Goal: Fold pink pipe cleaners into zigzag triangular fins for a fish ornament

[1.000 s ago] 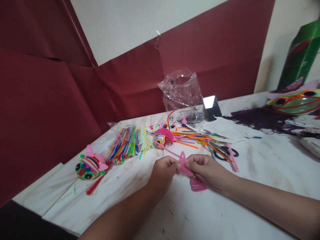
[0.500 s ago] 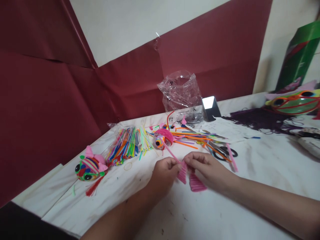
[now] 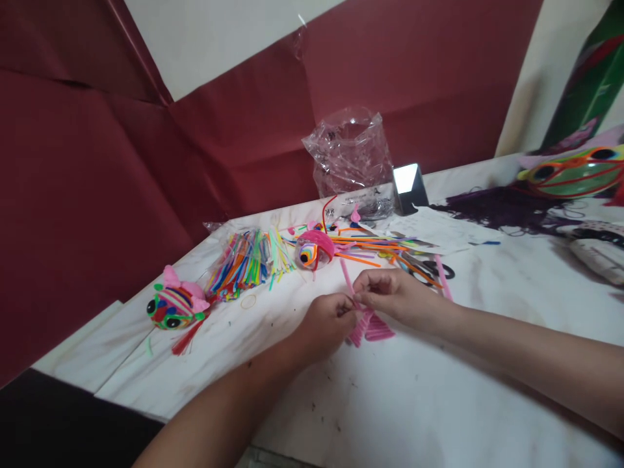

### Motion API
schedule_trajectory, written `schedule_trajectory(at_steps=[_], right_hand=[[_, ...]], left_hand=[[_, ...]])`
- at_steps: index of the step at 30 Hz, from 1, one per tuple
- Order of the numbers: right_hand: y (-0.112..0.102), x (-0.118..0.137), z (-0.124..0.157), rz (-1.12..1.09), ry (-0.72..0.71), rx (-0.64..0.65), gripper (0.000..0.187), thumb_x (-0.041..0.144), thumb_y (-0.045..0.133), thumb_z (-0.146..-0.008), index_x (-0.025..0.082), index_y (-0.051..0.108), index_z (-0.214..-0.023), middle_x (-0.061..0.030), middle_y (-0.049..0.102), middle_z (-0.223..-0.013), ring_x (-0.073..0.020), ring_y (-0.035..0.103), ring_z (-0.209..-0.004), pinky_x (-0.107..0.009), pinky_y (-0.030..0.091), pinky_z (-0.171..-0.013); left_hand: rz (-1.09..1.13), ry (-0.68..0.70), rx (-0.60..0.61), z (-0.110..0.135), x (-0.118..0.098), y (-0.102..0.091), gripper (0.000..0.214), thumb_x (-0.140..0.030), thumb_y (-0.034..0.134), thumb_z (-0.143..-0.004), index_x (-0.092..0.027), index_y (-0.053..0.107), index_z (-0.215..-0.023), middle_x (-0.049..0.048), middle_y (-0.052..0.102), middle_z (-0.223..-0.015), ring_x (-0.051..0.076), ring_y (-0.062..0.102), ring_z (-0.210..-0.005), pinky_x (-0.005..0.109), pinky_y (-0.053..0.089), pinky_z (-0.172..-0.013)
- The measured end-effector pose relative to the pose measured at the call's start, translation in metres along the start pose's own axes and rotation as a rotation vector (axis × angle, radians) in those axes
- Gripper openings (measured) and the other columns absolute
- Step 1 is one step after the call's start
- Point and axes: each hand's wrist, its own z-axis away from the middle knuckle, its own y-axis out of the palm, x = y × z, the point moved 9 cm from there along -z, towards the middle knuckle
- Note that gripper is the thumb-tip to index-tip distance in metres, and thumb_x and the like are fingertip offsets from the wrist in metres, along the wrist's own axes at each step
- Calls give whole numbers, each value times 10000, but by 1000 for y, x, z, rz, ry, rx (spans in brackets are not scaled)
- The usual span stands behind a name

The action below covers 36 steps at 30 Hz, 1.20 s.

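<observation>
Pinched between the fingers of my left hand (image 3: 329, 320) and my right hand (image 3: 387, 291) is a pink pipe-cleaner tail (image 3: 377, 328), two ribbed fan-shaped pieces brought close together. A straight pink pipe-cleaner stem (image 3: 346, 273) sticks up from where the fingertips meet. Both hands are closed, and the fingers hide the join. Just beyond them rests a clear and pink fish figure (image 3: 320, 246) with a ringed eye and a red pipe cleaner rising behind it.
A colourful fish figure (image 3: 178, 305) sits at left beside bundled pipe cleaners (image 3: 246, 260). Behind my right hand lie black-handled scissors (image 3: 446, 270) and loose orange pipe cleaners (image 3: 358, 260). A phone (image 3: 410, 188), a clear plastic bag (image 3: 348, 156) and another fish (image 3: 575, 175) are farther back.
The two pink fans, apart before, now meet near their narrow ends. My right hand has shifted up and over the stem, which now points more upright. The whole view has tipped slightly downward.
</observation>
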Motion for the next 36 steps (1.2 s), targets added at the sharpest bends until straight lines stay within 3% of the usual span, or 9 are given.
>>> schedule_trajectory(at_steps=[2,7,10,13,17,21,27,32,36], right_hand=[[-4,12,4,62,-80,-43,165,325,539,-772,182,568,-693,0,567,-642,-135,516,-618,-257,408,-603],[-5,51,21,300,-485,-88,117,245,497,-816,210,597,-767,-79,593,-944,-192,555,-888,-329,424,-810],[-3,54,24,365,-571,-50,121,231,494,-819,226,615,-828,-97,567,-1052,-206,532,-988,-350,406,-869],[-13,48,17,298,-474,-104,152,299,497,-819,216,620,-791,-95,589,-1001,-219,533,-965,-353,410,-846],[-15,24,4,77,-114,-90,339,432,455,-816,187,573,-613,-34,579,-652,-167,537,-657,-291,434,-643],[4,2,6,-116,131,-1,354,490,594,-685,186,511,-524,38,442,-455,-95,397,-427,-237,356,-433],[7,-8,9,-200,188,-32,264,387,680,-614,185,545,-510,43,455,-442,-82,404,-405,-224,365,-402],[2,-9,8,-190,215,-104,290,389,710,-584,171,528,-524,60,425,-433,-49,335,-378,-192,261,-363],[4,-6,7,-197,178,-88,287,418,696,-604,157,575,-598,39,487,-491,-56,364,-426,-194,270,-389]], left_hand=[[88,-4,-24,-1,0,-4,141,-242,552,-683,-158,502,-580,-38,490,-468,76,435,-413,206,338,-443],[352,4,-29,-6,3,-7,206,-328,629,-648,-136,553,-643,-13,532,-532,77,443,-439,213,340,-453],[417,22,-62,-5,0,-11,222,-335,644,-631,-132,556,-634,2,540,-535,91,461,-464,226,358,-479],[279,89,-157,0,-15,-23,152,-292,589,-679,-147,556,-647,-1,532,-517,111,473,-485,242,374,-513],[-145,382,-337,18,-53,-41,105,-207,528,-727,-174,577,-639,21,554,-623,147,508,-641,267,390,-658],[-359,576,-319,27,-65,-33,125,-195,506,-762,-191,612,-696,58,576,-717,183,514,-745,292,371,-748],[-313,511,-326,24,-60,-32,121,-189,517,-749,-196,604,-665,48,575,-690,184,514,-722,291,370,-729],[-101,302,-285,16,-44,-34,105,-213,529,-739,-177,582,-656,13,574,-601,146,519,-619,262,393,-653],[123,166,-214,11,-29,-28,110,-258,549,-729,-160,568,-683,1,568,-548,124,503,-528,249,398,-565]])
